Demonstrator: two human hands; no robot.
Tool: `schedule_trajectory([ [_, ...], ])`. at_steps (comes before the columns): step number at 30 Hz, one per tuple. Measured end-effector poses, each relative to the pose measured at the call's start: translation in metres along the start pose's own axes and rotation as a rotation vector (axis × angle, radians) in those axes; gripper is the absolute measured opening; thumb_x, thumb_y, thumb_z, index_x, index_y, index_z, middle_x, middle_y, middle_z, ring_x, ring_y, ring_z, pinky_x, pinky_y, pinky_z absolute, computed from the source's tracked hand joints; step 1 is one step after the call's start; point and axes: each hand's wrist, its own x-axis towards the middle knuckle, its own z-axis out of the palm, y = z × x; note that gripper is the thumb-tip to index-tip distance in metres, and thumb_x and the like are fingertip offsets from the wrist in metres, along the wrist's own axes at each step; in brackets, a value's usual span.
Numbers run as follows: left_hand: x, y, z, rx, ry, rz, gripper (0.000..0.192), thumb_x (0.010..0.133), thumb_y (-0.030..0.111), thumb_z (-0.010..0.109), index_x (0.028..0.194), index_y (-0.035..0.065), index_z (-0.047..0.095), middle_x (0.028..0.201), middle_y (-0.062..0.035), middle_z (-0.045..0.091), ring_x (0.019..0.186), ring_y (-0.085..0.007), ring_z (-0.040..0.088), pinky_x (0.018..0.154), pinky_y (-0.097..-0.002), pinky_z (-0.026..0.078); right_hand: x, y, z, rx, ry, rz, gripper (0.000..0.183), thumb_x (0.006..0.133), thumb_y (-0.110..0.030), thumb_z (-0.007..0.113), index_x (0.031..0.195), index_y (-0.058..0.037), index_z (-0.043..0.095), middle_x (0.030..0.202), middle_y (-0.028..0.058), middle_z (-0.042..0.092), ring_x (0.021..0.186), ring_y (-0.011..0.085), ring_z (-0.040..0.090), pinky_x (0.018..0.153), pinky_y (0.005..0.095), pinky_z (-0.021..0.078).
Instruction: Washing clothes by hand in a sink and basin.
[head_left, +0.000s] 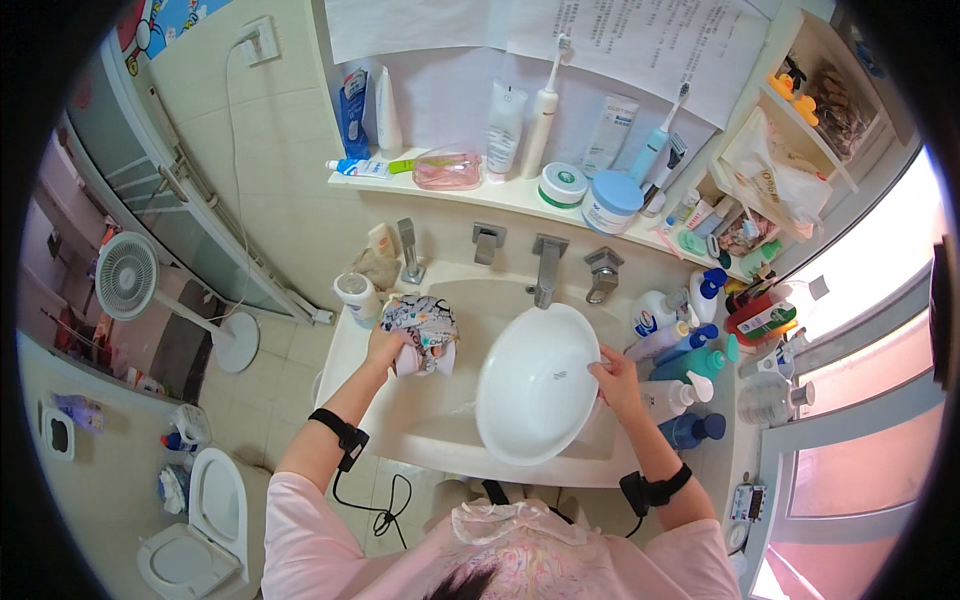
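My right hand (619, 379) grips the right rim of a white plastic basin (536, 390), which is tilted in the washbasin (442, 420) below the metal faucet (550, 266). The inside of the white basin shows no contents. On the left, my left hand (384, 347) holds a bundle of printed cloth (424, 326) with pale pink parts, over the washbasin's left side. Most of the left fingers are hidden by the cloth. A white lidded bottle (358, 298) stands just behind the left hand.
Several pump bottles (694, 364) crowd the washbasin's right side. Above, a shelf (450, 193) carries tubes, jars and electric toothbrushes (541, 120). Metal handles (602, 274) flank the faucet. A toilet (217, 502) and a standing fan (131, 274) are at the left.
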Motion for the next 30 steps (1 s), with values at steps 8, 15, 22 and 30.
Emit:
schedule_trajectory([
  [8,-0.003,-0.006,0.001,-0.001,-0.018,-0.063,0.049,0.057,0.003,0.054,0.106,0.0036,0.047,0.094,-0.0069,0.055,0.084,-0.0179,0.054,0.072,-0.0291,0.045,0.027,0.098,0.012,0.215,-0.141,0.156,0.040,0.073,-0.010,0.055,0.112,-0.0031,0.048,0.060,-0.0015,0.053,0.039,0.0025,0.041,0.034,0.0162,0.0313],
  [15,-0.001,-0.047,0.033,-0.204,-0.276,-0.111,0.057,0.053,0.000,0.059,0.108,-0.0016,0.043,0.097,-0.0111,0.054,0.088,-0.0205,0.053,0.076,-0.0284,0.043,0.058,0.158,0.014,-0.091,-0.194,0.078,0.037,0.072,-0.010,0.057,0.108,-0.0041,0.051,0.067,0.0011,0.054,0.056,0.0083,0.052,0.047,0.0216,0.0441],
  [22,0.005,-0.096,0.092,-0.036,-0.412,-0.246,0.063,0.051,0.003,0.062,0.109,-0.0031,0.040,0.094,-0.0134,0.053,0.082,-0.0214,0.054,0.071,-0.0316,0.045,0.060,0.204,0.007,-0.457,-0.146,0.208,0.023,0.068,-0.018,0.059,0.083,-0.0001,0.059,0.061,0.0085,0.056,0.054,0.0161,0.055,0.049,0.0285,0.0450],
  [30,-0.024,-0.112,0.127,1.308,-0.570,0.148,0.092,0.060,0.027,0.067,0.131,0.0189,0.010,0.130,-0.0224,0.016,0.116,-0.0441,0.021,0.094,-0.0494,0.021,0.064,0.182,0.007,-0.526,-0.206,0.414,0.031,0.071,-0.023,0.061,0.088,0.0024,0.055,0.069,0.0092,0.057,0.061,0.0176,0.056,0.052,0.0283,0.0453],
])
